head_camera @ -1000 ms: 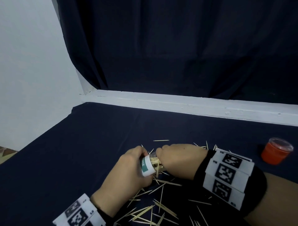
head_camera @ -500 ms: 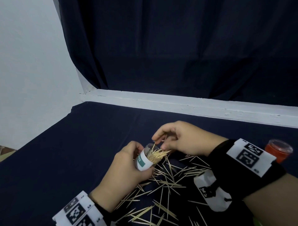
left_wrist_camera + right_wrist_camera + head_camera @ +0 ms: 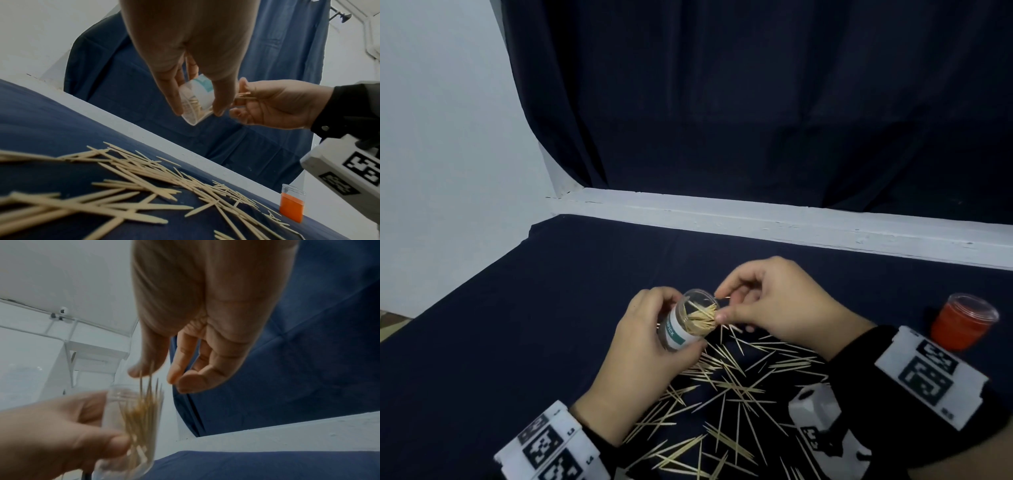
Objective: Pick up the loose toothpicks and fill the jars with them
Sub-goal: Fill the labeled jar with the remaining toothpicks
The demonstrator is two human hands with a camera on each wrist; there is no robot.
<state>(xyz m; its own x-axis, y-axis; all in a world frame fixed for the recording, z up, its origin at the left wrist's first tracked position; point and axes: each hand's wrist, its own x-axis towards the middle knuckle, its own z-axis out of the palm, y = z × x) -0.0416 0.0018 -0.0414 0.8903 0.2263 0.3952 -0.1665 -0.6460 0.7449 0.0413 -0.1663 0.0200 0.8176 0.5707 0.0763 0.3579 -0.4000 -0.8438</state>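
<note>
Currently the left hand [image 3: 643,346] wraps its fingers and thumb round the clear jar [image 3: 690,323], holding it off the cloth [image 3: 551,308] and tilted, mouth toward the right hand [image 3: 770,308]. Judgement: the tilt presents the opening sideways so picks slide in lengthwise rather than bridge the rim.

Right hand sits just beside the jar mouth, fingers loosely curled, thumb and forefinger tips at the rim. In the left wrist view a few toothpick ends [image 3: 245,95] lie across its fingers; whether it pinches them or is letting them go, I cannot tell. The right wrist view is blurred here.

Jar is partly filled; tips reach to about the rim on the right-hand side. Judgement: the fingertips are there to guide or tap stragglers inside.

Loose toothpicks [image 3: 726,387] lie scattered on the cloth directly below and nearer the person than the jar, close by for short reaches. Many remain, so the task looks well short of done.

A red jar [image 3: 962,322] stands upright, well apart to the right of the clear jar, with no lid seen on it, untouched.
</note>
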